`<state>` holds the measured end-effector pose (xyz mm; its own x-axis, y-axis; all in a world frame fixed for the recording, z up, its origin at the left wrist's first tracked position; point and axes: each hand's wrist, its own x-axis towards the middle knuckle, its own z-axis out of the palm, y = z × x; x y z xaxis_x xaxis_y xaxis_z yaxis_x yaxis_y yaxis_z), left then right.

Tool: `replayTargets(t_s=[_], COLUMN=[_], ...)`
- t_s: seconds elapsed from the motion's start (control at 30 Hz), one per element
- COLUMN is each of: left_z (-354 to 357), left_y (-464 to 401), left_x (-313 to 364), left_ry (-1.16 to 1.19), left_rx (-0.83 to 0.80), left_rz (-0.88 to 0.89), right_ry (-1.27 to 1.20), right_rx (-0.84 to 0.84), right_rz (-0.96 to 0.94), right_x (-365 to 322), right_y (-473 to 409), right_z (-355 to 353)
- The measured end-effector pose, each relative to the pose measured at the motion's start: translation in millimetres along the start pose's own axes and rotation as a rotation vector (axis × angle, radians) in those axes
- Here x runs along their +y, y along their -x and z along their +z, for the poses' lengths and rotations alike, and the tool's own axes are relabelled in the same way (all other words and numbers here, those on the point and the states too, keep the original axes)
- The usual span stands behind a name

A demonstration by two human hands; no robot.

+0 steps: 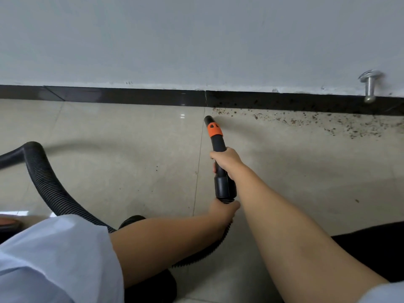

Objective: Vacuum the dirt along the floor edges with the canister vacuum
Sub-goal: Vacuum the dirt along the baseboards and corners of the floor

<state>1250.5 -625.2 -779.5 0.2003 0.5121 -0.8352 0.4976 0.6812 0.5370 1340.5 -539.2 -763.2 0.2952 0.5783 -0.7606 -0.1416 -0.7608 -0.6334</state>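
A black vacuum nozzle [215, 136] with an orange collar points at the dark skirting board [131, 96]. Its tip sits just left of a band of brown dirt [306, 121] scattered along the floor edge to the right. My right hand [225, 159] grips the nozzle tube in its middle. My left hand [223, 212] holds the ribbed black hose [47, 184] right behind the nozzle's cuff. The hose loops off to the left edge, and part of it is hidden under my left arm.
A metal door stop [369, 86] sticks out of the grey wall at the right. The beige tile floor [109, 154] left of the nozzle carries only a few specks. A bit of orange and black at the left edge [8, 224] may be the canister.
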Motion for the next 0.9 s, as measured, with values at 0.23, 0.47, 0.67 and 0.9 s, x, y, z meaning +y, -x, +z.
replayTargets(t_s=[0.23, 0.47, 0.67, 0.9], left_z=[-1, 29, 49, 45], left_y=[-5, -6, -4, -7], left_x=[3, 8, 18, 35], left_ry=[-0.080, -0.146, -0.118, -0.050], left_rx=[-0.113, -0.211, -0.216, -0.228], left_rz=[-0.010, -0.015, -0.023, 0.010], right_ry=[-0.080, -0.105, -0.129, -0.171], right_rx=[0.160, 0.312, 0.310, 0.295], right_rz=[0.024, 0.053, 0.074, 0.066], right_x=[9, 19, 16, -1], right_y=[4, 9, 10, -4], right_z=[-15, -54, -73, -76])
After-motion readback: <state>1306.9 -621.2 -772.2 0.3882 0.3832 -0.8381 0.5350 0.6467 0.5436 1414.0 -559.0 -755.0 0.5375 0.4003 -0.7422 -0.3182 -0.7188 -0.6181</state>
